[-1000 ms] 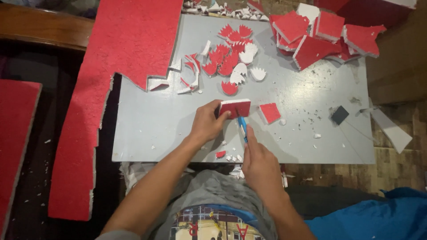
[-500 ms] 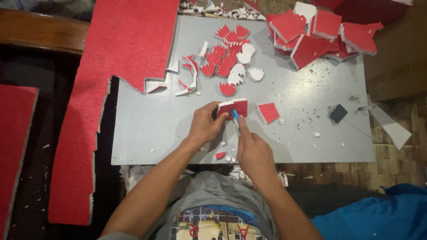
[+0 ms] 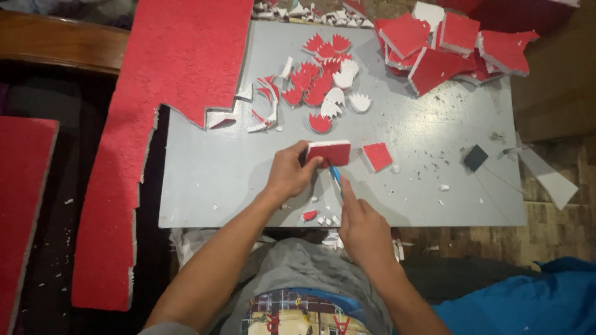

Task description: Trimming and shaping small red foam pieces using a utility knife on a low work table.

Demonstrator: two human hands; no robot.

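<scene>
Hands at lower centre of the frame: right hand (image 3: 360, 224) closed around a blue cutter (image 3: 335, 178), left hand (image 3: 288, 174) pinching a red foam block (image 3: 329, 152) on the grey surface (image 3: 211, 186). Beyond, red petal cutouts (image 3: 316, 87); foam squares (image 3: 447, 46) upper right.
</scene>
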